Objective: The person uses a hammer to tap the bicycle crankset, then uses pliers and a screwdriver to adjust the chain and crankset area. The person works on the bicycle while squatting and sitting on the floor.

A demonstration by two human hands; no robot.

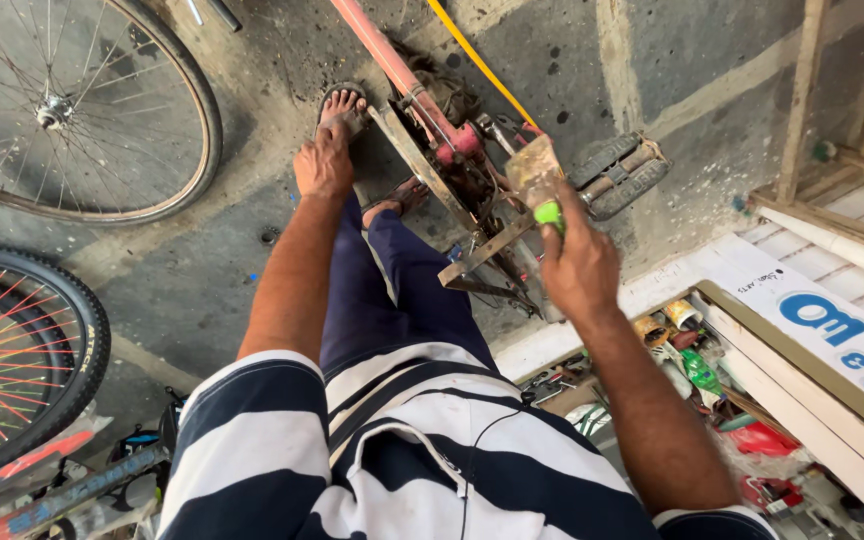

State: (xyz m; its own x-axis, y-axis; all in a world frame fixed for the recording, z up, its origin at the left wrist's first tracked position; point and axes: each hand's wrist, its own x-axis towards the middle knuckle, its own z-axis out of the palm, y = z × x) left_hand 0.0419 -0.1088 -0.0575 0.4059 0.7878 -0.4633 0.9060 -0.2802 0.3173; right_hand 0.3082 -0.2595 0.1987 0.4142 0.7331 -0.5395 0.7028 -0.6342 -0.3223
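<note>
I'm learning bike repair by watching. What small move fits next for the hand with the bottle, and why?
Probably tip the bottle a little lower: the right hand holds it nozzle-down just above the crank, apparently not touching, while the left hand hangs beside the frame.

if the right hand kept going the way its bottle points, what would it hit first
Probably the bike's red bottom bracket: the right hand tips its green-capped bottle toward it, close to the crank, though depth is hard to judge.
</note>
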